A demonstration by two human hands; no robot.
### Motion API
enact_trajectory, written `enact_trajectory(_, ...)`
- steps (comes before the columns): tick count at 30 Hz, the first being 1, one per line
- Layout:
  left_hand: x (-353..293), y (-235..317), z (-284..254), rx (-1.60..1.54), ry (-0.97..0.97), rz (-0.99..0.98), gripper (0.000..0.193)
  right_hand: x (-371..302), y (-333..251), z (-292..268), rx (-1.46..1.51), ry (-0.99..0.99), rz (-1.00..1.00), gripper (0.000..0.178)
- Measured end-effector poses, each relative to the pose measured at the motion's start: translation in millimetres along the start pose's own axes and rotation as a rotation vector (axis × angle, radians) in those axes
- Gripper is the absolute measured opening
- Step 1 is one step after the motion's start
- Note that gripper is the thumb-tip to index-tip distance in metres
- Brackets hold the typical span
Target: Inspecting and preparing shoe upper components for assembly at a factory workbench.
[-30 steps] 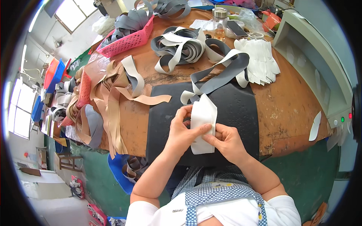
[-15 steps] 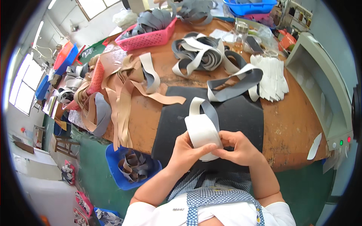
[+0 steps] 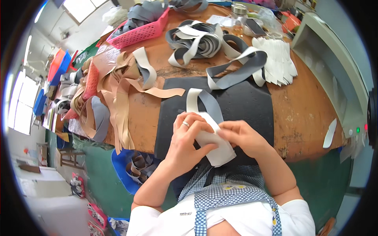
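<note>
A wide strip (image 3: 221, 152), white on one face and grey on the other, curves in a loop above the front edge of the table. My left hand (image 3: 186, 137), with a ring on one finger, is closed over the strip's left side, fingers across its top and thumb along the near white face. At the strip's right edge, my right hand (image 3: 243, 137) has its thumb and fingertips pinched together on it. The strip's far end rises in a bend over a black mat (image 3: 252, 108). My fingers hide part of the loop.
Beyond the mat lie a coil of grey-white strips (image 3: 204, 43) and a stack of white pieces (image 3: 277, 63). Tan strips (image 3: 122, 106) hang over the table's left edge. A pink basket (image 3: 138, 33) stands behind, a grey machine housing (image 3: 334, 67) at right, a blue tub (image 3: 122, 169) below.
My left hand has moved up from beneath the strip to over its top. The right hand has shifted to the strip's upper right edge. The strip has tilted, and the whole view has shifted slightly.
</note>
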State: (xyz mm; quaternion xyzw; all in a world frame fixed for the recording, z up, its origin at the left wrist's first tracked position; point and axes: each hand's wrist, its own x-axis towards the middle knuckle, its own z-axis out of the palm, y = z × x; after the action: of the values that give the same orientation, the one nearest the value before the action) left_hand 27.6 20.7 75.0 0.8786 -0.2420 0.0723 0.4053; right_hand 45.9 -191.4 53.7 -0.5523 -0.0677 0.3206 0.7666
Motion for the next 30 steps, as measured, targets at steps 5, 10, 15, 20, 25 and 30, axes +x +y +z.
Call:
enact_trajectory(5,4,5,16,0.283,0.077,0.33,0.025,20,28,-17,-0.048,0.055,-0.002,0.02)
enact_trajectory(10,-17,29,30,0.029,-0.098,0.446,0.027,31,40,-9,-0.205,0.11,0.026,0.022)
enact_trajectory(15,0,12,21,-0.257,0.153,-0.381,0.019,10,30,-8,0.207,0.076,0.205,0.035)
enact_trajectory(20,10,-7,12,-0.467,-0.051,-0.459,0.033,-14,34,7,-0.003,0.008,-0.046,0.045)
enact_trajectory(25,17,-9,-1,-0.531,-0.238,-0.367,0.043,-12,37,9,-0.052,0.064,-0.06,0.041)
enact_trajectory(30,19,-11,9,-0.38,-0.109,-0.293,0.041,-11,35,13,-0.246,0.12,-0.097,0.036)
